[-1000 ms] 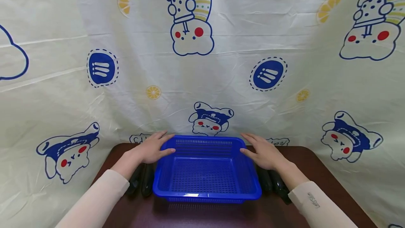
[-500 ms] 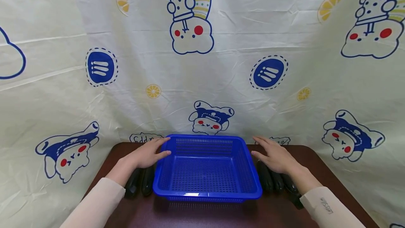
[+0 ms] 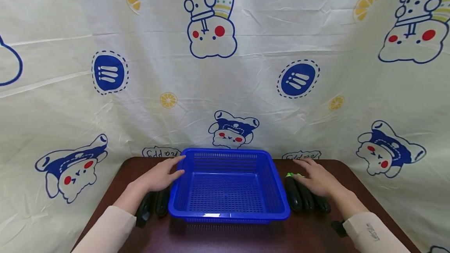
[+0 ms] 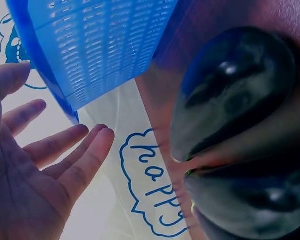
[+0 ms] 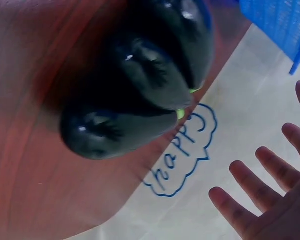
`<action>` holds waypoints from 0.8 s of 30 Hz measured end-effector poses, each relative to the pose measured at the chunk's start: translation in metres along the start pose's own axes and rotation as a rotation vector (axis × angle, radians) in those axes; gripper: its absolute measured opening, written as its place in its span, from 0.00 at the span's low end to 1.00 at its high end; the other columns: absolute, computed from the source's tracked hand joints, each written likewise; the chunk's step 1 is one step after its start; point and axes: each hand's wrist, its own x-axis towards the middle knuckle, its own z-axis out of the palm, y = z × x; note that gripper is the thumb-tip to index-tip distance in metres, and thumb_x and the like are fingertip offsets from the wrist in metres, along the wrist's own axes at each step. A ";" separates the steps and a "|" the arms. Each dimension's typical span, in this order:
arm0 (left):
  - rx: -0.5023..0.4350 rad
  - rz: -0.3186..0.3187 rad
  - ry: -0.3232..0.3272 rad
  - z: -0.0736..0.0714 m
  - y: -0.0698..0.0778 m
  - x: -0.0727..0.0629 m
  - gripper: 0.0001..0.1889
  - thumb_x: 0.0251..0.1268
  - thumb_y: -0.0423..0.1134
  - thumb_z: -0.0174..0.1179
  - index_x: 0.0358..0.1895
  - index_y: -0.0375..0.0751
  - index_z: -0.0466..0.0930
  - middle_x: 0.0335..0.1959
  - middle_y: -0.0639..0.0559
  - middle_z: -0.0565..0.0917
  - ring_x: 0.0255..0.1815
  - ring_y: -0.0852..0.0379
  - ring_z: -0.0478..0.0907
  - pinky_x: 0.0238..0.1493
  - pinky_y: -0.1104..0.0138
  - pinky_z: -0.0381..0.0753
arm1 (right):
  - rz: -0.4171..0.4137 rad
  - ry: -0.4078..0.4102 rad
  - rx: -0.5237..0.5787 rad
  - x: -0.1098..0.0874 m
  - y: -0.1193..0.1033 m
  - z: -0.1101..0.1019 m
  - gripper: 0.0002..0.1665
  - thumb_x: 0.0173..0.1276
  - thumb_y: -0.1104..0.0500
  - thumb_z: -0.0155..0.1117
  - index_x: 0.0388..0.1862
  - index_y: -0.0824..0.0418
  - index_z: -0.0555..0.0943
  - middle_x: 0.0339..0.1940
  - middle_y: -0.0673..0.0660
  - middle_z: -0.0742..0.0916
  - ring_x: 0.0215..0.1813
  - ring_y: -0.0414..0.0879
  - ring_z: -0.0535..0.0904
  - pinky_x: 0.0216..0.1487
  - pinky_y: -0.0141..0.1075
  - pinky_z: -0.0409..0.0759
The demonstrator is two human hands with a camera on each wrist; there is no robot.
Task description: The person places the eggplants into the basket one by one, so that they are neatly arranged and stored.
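Observation:
A blue perforated plastic basket (image 3: 230, 216) stands upright in the middle of the table. My left hand (image 3: 158, 177) hovers by its left rim with fingers spread; contact with the rim cannot be told. Below that hand lie dark glossy eggplants (image 3: 163, 202), partly covered by the hand and wrist; two show large in the left wrist view, the nearer one (image 4: 234, 95) beside the basket wall. To the right of the basket, three eggplants (image 3: 293, 194) with green stem ends lie side by side. My right hand (image 3: 318, 179) is held over them, fingers extended, holding nothing.
The dark reddish-brown table (image 3: 225, 241) has rounded far corners. A pale curtain (image 3: 260, 81) printed with cartoon figures hangs just behind it and along both sides. A small black object (image 3: 339, 228) shows by the right cuff.
Both hands have moved outward, away from the basket: the left slightly to the left, the right to the right over the eggplants. More of the right-hand eggplants shows. The basket stays put.

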 end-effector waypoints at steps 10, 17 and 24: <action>-0.086 -0.036 0.027 0.012 -0.004 -0.006 0.30 0.81 0.44 0.55 0.81 0.44 0.61 0.66 0.43 0.80 0.57 0.52 0.81 0.61 0.49 0.78 | 0.071 -0.037 0.018 -0.009 0.031 0.017 0.38 0.75 0.46 0.65 0.75 0.66 0.71 0.70 0.79 0.73 0.68 0.78 0.72 0.59 0.70 0.73; -0.177 -0.068 0.052 0.021 -0.004 -0.010 0.29 0.82 0.43 0.53 0.81 0.45 0.61 0.73 0.39 0.75 0.66 0.42 0.80 0.65 0.45 0.78 | 0.126 -0.083 0.047 -0.013 0.041 0.024 0.37 0.77 0.48 0.63 0.76 0.67 0.69 0.70 0.80 0.72 0.68 0.79 0.70 0.59 0.71 0.73; -0.303 -0.143 0.094 0.032 -0.003 -0.013 0.27 0.83 0.43 0.52 0.80 0.50 0.63 0.71 0.38 0.77 0.56 0.46 0.86 0.56 0.50 0.85 | 0.133 -0.102 0.063 -0.014 0.046 0.027 0.35 0.78 0.51 0.62 0.76 0.67 0.69 0.68 0.79 0.74 0.67 0.77 0.72 0.57 0.70 0.75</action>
